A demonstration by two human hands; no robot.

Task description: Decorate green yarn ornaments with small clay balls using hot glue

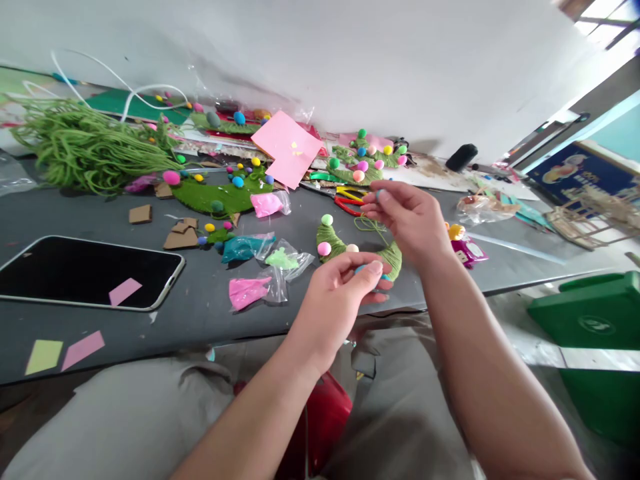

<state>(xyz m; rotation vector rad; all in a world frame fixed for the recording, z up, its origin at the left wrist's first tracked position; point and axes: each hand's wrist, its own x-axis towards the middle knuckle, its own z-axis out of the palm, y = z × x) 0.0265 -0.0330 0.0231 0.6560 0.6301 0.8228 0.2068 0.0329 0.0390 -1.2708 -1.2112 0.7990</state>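
My left hand is closed in a pinch on a lump of blue clay, which shows between the thumb and fingers. Higher and to the right, my right hand pinches a small bit of blue clay at its fingertips. Behind both hands lies a green yarn-wrapped crescent with pale green, pink and cream balls on it; my left hand hides its middle. Opened bags of pink clay, light green clay and teal clay lie left of my hands.
A phone and paper scraps lie at the left. Green yarn, decorated green pieces and pink paper fill the back. Red-handled scissors sit behind my hands. A green bin stands right of the table.
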